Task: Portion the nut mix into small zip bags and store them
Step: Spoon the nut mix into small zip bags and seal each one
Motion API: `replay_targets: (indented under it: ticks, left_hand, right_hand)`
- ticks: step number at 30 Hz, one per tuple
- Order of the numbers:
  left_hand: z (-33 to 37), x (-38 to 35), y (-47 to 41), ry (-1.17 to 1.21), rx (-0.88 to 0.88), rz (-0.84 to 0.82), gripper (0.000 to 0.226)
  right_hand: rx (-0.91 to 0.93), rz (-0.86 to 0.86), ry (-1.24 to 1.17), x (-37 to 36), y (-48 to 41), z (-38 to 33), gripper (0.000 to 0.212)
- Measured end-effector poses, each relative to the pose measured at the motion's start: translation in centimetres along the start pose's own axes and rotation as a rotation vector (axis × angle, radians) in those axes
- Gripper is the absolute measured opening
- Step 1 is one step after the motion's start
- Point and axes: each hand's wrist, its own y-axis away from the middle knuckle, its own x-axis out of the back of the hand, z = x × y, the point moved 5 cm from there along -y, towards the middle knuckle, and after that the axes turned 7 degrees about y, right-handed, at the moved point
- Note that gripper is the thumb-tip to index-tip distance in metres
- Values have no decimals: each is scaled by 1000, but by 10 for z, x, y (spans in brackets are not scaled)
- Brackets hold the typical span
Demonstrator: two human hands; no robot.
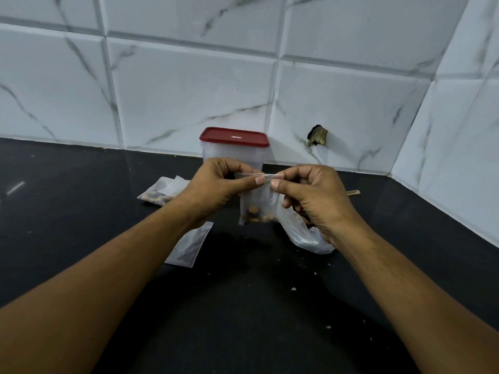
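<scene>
Looking down past two bare forearms at a black counter backed by a white, marble-veined tiled wall. Holding a small clear zip bag upright in the air over the middle of the counter, with a little nut mix settled in its bottom. Pinching the bag's top strip between thumb and fingers at both ends: left hand on the left end, right hand on the right end, fingers of both curled in. Cannot tell whether the strip is sealed.

Behind the hands, against the counter's back edge, standing upright: a translucent container closed with a red lid. Left of the left hand, toward the back edge, lying flat: a filled zip bag with dark nuts inside. Below the left wrist, nearer the front edge: another flat zip bag. Below the right wrist: a larger crumpled clear bag. Poking out beyond the right hand: the tip of a wooden stick. Scattered toward the front edge: pale crumbs.
</scene>
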Motion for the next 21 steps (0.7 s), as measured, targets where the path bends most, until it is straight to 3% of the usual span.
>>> replay_targets:
  ticks: [8, 14, 21]
  left_hand:
    - [3, -4, 2, -46, -12, -16, 30]
    - [4, -5, 3, -25, 5, 4, 35]
    - [0, 4, 2, 38, 36, 77, 3]
  right_hand:
    - [68, -29, 23, -6, 2, -3, 11]
    - [20, 14, -2, -2, -1, 3, 5]
    - [4, 33, 8, 1, -4, 8, 3]
